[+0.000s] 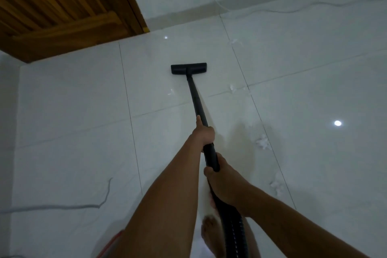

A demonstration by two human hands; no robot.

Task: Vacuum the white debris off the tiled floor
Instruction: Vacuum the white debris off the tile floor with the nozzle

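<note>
Left hand wrapped round black wand, right hand clenched on hose end below it. Floor head flat on tiled floor, ahead of me. White debris sits off to my right, some near grout line. Risks: sweeping straight misses it; hose snags my bare foot; grey cord gets sucked in.

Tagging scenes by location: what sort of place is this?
Probably a room in a home: glossy white tiled floor, a slatted wooden door at the wall, a bare foot beside the vacuum hose.
</note>
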